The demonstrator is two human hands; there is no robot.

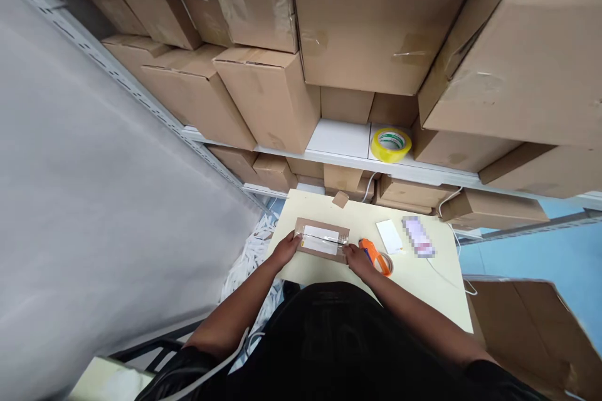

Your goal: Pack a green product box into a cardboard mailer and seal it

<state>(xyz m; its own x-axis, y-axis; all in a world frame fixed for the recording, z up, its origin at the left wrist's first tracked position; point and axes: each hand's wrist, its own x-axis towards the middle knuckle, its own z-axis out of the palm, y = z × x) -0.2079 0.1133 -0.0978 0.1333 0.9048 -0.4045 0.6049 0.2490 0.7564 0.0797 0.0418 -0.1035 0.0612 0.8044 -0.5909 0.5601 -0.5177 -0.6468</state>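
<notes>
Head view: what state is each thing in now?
parcel: flat on the table, taped across.
left hand: holding parcel's left end.
right hand: holding parcel's right end.
tape dispenser: lying on table beside right hand.
yellow tape roll: resting on the shelf.
shelf boxes: shut, taped.

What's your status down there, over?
Left hand and right hand hold flat parcel by its ends. Parcel lies on table, label up. Orange tape dispenser beside right hand, nothing blocking.

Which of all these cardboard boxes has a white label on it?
The small flat parcel on the table, between the left hand and right hand; the shelved boxes show none.
</notes>
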